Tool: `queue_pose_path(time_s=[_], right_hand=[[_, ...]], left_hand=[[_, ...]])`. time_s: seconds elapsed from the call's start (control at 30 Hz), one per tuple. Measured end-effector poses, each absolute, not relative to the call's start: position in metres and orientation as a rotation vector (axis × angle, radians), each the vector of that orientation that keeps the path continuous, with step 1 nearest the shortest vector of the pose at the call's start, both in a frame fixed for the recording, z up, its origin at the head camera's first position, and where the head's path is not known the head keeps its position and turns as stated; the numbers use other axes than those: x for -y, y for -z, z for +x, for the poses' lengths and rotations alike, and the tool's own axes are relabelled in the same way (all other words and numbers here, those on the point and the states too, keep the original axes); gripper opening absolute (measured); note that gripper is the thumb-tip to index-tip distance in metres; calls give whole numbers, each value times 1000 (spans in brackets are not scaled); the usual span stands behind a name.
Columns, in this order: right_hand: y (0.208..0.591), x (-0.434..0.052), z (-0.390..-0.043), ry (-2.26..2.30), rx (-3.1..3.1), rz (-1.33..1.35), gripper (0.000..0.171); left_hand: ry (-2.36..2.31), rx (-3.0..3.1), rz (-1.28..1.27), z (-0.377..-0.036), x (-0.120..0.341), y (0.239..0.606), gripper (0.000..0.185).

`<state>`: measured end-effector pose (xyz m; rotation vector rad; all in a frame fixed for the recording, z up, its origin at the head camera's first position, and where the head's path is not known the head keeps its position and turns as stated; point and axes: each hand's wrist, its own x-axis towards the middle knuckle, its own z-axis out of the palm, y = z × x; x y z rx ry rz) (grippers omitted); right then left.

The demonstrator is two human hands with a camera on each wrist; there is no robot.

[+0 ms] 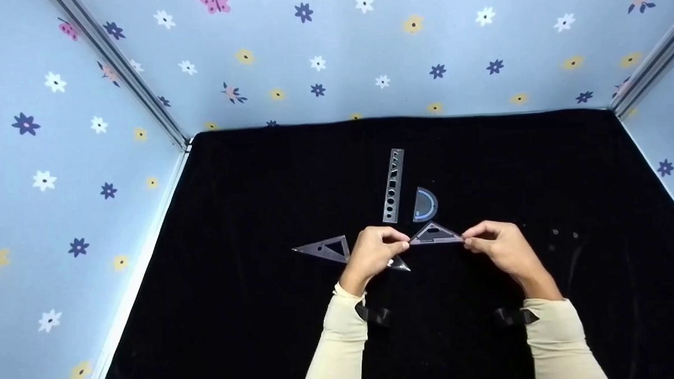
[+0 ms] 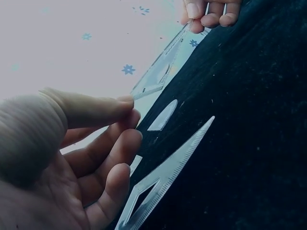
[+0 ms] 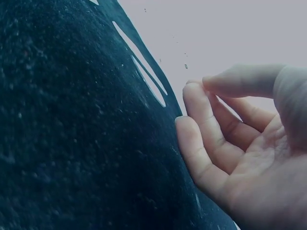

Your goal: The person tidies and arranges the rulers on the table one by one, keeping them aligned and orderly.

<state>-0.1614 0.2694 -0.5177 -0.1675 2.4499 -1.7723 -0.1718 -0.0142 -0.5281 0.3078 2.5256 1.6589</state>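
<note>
A clear set square (image 1: 435,235) is stretched level between both hands. My left hand (image 1: 371,250) pinches its left corner between thumb and fingers; my right hand (image 1: 499,248) pinches the right corner. In the left wrist view, the held set square (image 2: 156,79) runs from the left fingertips to the right hand (image 2: 211,13) at the top. The right wrist view shows the right hand (image 3: 220,134) with thumb and index finger together. Beside the left hand lies a set square (image 1: 320,249) with a triangular cutout; a clear pointed tip (image 1: 400,264) shows past that hand's other side.
Just beyond the held set square lies a protractor (image 1: 425,205) with blue markings. A clear ruler (image 1: 393,186) with cut-out shapes is left of it. Black cloth (image 1: 252,316) covers the table, and flower-patterned walls (image 1: 338,55) stand at the back and sides.
</note>
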Motion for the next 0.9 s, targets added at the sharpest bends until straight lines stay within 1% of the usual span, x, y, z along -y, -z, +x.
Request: queue_pose_path(time_s=[0.17,0.4,0.47,0.63,0.7,0.9], right_hand=[[518,-272,-161,1734,-2458,-158,15],[520,-273,-161,1705,-2457,-167,14],[513,-269,-158,1685,-2463,-164,13],[516,-270,-157,1654,-2474,-158,13],[525,-274,-160,1655,-2476,-160,13],[523,-274,-163,1641,-2491,-171,12]], left_hand=[[-1593,-2558,357,-171,13,529,8],[-1458,-2648,334,-171,11,530,7],[-1424,-2671,328,-170,11,530,7],[-1338,-2735,326,-168,9,531,5],[-1308,-2760,336,-168,9,531,5],[-1220,-2814,402,-169,7,530,4]])
